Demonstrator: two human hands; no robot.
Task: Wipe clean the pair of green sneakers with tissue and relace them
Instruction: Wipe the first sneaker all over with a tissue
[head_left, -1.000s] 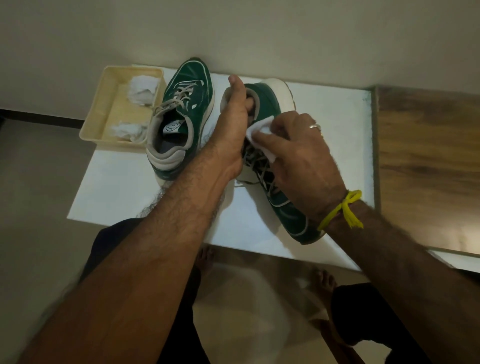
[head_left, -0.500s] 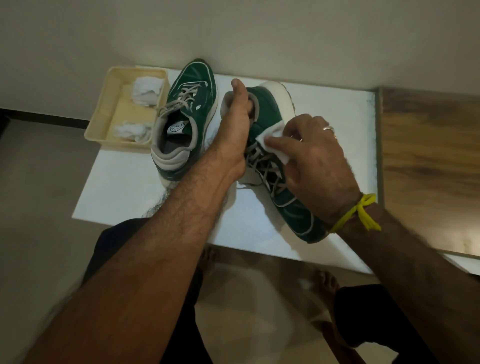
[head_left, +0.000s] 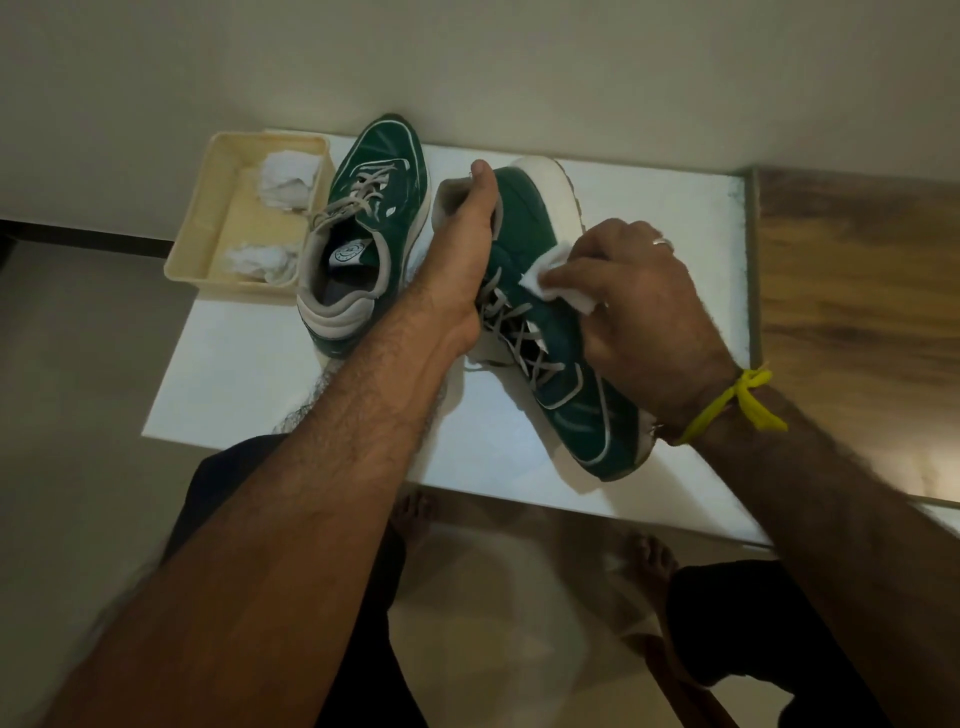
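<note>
Two green sneakers with grey laces lie on a white tabletop (head_left: 249, 374). The left sneaker (head_left: 374, 208) stands upright, toe toward the wall. The right sneaker (head_left: 566, 364) is tipped on its side with its toe toward me and its white sole turned right. My left hand (head_left: 462, 260) grips its heel collar, thumb on the rim. My right hand (head_left: 639, 301) pinches a folded white tissue (head_left: 556, 280) and presses it against the green side panel beside the laces.
A cream plastic tray (head_left: 208, 218) with crumpled white tissues (head_left: 288, 176) sits at the table's back left, touching the left sneaker. A wooden surface (head_left: 857, 312) adjoins the table on the right. A wall runs behind. My bare feet (head_left: 410, 519) are on the floor below.
My right hand has slid the tissue along the sneaker's side, away from my left hand toward the right. My left hand keeps its grip on the heel collar.
</note>
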